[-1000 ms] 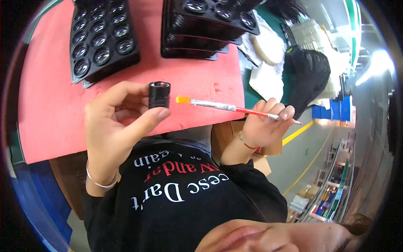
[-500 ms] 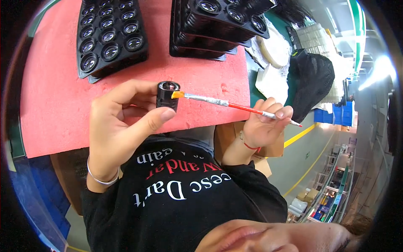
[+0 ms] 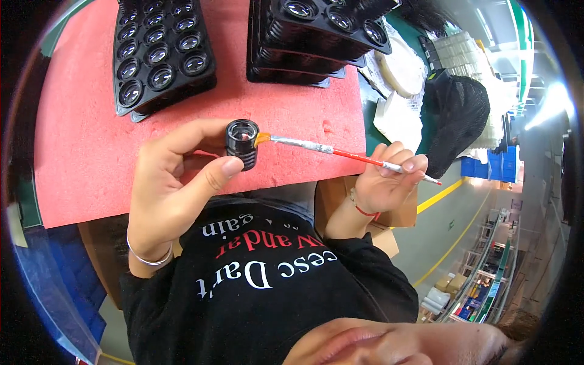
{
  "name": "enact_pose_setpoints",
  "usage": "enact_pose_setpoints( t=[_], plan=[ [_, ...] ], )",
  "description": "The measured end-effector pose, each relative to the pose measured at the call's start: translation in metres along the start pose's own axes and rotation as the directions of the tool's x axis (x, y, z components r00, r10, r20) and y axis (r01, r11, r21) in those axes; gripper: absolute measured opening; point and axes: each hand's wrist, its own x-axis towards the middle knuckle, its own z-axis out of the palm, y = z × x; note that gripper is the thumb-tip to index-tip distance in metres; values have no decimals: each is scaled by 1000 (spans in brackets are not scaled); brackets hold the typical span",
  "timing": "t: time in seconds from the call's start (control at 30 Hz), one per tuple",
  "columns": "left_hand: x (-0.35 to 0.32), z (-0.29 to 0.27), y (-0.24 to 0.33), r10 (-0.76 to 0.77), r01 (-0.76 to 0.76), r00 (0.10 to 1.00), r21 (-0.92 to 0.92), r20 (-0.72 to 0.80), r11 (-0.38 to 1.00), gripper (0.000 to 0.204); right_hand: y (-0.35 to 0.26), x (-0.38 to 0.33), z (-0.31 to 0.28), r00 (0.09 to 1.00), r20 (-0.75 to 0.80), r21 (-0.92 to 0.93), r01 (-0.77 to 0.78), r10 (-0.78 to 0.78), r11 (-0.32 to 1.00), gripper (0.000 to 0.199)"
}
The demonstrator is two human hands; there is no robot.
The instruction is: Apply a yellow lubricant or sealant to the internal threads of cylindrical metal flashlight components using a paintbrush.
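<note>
Between thumb and fingers, my left hand [image 3: 176, 182] grips a short black lens barrel [image 3: 242, 146], its glass end facing up. My right hand [image 3: 392, 179] pinches a thin paintbrush [image 3: 359, 158] near the tail of its red and silver handle. The brush's yellowish bristles lie against or just beside the barrel's right side, below the rim; exact contact is hard to make out. Both hands are above the near part of a pink foam sheet [image 3: 292, 121].
A black tray of round lenses [image 3: 161, 76] sits at the far left of the foam. Stacked black lens trays [image 3: 298, 61] stand at the far middle. To the right are a tape roll [image 3: 404, 73], white paper [image 3: 398, 121] and a black mesh item [image 3: 459, 115]. Cardboard boxes [image 3: 401, 207] stand below the table edge.
The lens barrel has turned and tilted slightly in my left hand, showing more of its ridged side. The bristles have shifted from over its front to its right side.
</note>
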Motion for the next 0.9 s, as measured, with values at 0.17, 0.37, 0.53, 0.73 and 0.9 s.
enact_pose_setpoints(
  t=[0.17, 0.37, 0.53, 0.73, 0.9],
  plan=[
    [-2, 2, 1, 22, -22, 999, -8, -35, 1000, 27, 2, -1, -2, 993, -108, 15, 40, -38, 999, 25],
    [-4, -7, 11, 157, -142, 986, 229, -48, 963, 29, 2, -2, -5, 987, -152, 52, 59, -50, 997, 26],
    [20, -41, 49, 438, -240, 896, 749, -74, 618, 32, -1, -2, -1, 994, -105, 70, 41, -34, 997, 24],
    [96, -105, 55, 477, -105, 879, 964, -24, 243, 30, 2, -3, 1, 990, -131, 38, 62, -56, 997, 25],
    [114, -112, 48, 490, -69, 871, 983, -23, 168, 30, -2, -3, 1, 991, -124, 16, 58, -55, 998, 24]
  ],
)
